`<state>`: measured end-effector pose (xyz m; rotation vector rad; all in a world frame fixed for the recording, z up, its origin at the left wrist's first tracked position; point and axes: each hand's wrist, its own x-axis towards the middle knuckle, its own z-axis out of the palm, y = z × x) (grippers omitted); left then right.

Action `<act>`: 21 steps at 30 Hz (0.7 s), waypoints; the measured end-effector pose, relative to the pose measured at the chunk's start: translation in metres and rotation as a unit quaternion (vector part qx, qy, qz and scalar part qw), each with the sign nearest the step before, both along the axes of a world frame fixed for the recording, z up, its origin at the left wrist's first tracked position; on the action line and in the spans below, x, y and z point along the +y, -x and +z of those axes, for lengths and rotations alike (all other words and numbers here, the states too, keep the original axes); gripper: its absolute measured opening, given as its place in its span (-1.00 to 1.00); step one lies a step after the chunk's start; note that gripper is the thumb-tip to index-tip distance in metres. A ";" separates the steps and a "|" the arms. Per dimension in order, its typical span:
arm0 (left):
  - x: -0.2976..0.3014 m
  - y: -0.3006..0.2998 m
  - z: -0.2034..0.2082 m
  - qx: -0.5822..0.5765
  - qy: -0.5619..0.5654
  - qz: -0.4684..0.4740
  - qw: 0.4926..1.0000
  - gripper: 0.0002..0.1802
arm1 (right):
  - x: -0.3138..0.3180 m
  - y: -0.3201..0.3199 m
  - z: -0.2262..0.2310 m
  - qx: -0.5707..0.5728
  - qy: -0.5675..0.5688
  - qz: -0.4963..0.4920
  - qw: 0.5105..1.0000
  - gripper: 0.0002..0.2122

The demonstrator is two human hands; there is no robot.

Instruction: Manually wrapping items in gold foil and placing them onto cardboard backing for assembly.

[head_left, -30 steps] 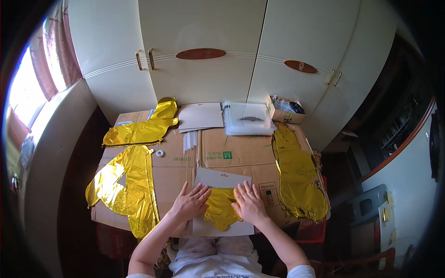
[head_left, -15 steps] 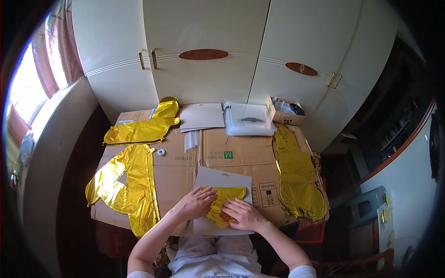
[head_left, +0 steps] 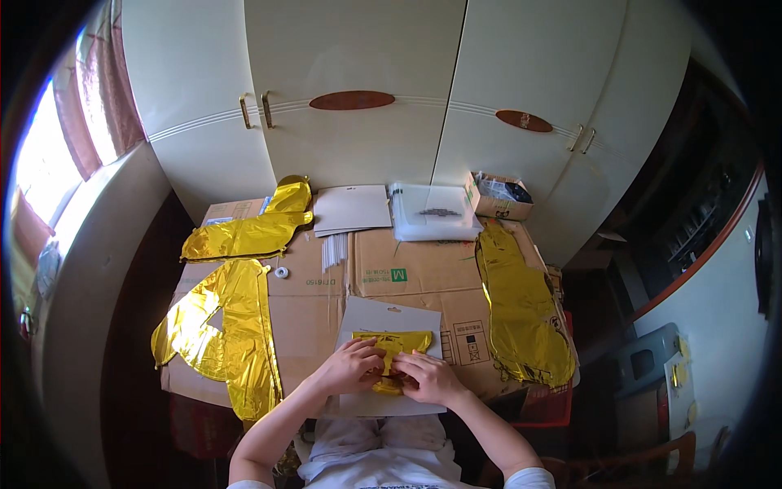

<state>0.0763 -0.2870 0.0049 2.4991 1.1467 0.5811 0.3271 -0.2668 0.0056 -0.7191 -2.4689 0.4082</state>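
A folded gold foil balloon point(head_left: 393, 342) lies on a light grey card point(head_left: 371, 312) with a hanger slot, close in front of me. My left hand point(head_left: 353, 367) has its fingers curled onto the left side of the foil. From the right, my right hand point(head_left: 429, 378) pinches the lower part of the same balloon. The fingertips of both hands nearly meet over it and are partly hidden. Flat gold foil balloons spread on either side: a large one point(head_left: 236, 326) at left and a long one point(head_left: 521, 301) at right.
Cardboard point(head_left: 305, 306) covers the table. Along its back sit more gold foil point(head_left: 244, 235), a stack of grey cards point(head_left: 350, 208), clear plastic bags point(head_left: 432, 212) and a small open box point(head_left: 509, 209). White straws point(head_left: 334, 251) and a ribbon roll point(head_left: 282, 273) lie mid-table.
Both hands have gone from lying flatter on the foil to curled fingers drawn together. The balloon's lower part is now gathered into a narrower, more compact shape.
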 end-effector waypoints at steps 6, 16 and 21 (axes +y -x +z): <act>0.001 -0.002 -0.003 -0.068 0.035 0.015 0.997 -0.79 | 0.001 -0.003 -0.010 0.008 -0.032 0.010 0.999 -0.68; 0.007 0.008 0.010 -0.116 0.142 0.040 0.982 -0.72 | -0.002 -0.003 -0.003 0.028 -0.012 0.018 0.999 -0.78; 0.005 -0.005 0.031 -0.086 0.139 0.072 0.984 -0.67 | -0.002 -0.004 -0.007 0.020 -0.001 -0.004 1.000 -0.78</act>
